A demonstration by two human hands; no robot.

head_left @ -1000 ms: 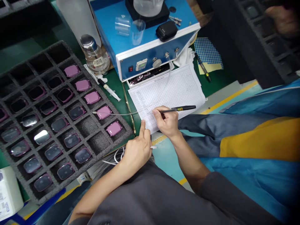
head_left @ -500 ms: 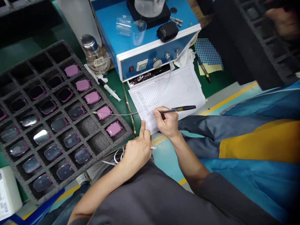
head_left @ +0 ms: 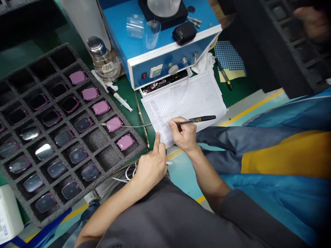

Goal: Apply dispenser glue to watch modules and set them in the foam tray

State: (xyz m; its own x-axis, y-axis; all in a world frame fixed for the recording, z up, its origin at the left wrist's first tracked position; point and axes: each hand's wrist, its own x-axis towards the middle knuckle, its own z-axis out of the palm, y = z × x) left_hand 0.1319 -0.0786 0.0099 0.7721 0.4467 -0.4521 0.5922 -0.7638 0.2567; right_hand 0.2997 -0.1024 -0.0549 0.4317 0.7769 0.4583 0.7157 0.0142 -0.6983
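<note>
My right hand (head_left: pixel 184 134) is closed around a black pen (head_left: pixel 204 119), its writing end down at the gridded paper sheet (head_left: pixel 199 89). With the index finger stretched onto the sheet's lower left corner, my left hand (head_left: pixel 152 160) has its other fingers curled. A white cable plug (head_left: pixel 169 163) sticks out from under those fingers, and white cable loops (head_left: pixel 129 170) show behind the wrist. To the left, a grey foam tray (head_left: pixel 106 165) carries several watch bodies, some dark-faced and some with the pink back (head_left: pixel 125 142) up. A thin clear tube (head_left: pixel 139 126) crosses the sheet.
A blue machine (head_left: pixel 116 31) stands at the back, with clear cups (head_left: pixel 152 34) and a black case (head_left: pixel 184 33) on top. Left of it are a glass bottle (head_left: pixel 106 65) and a syringe (head_left: pixel 120 100). Another person's hand (head_left: pixel 311 22) is by a dark tray at upper right.
The view has shifted very slightly, so the tray and machine sit a little further left. Both hands, the pen and the sheet look nearly unmoved.
</note>
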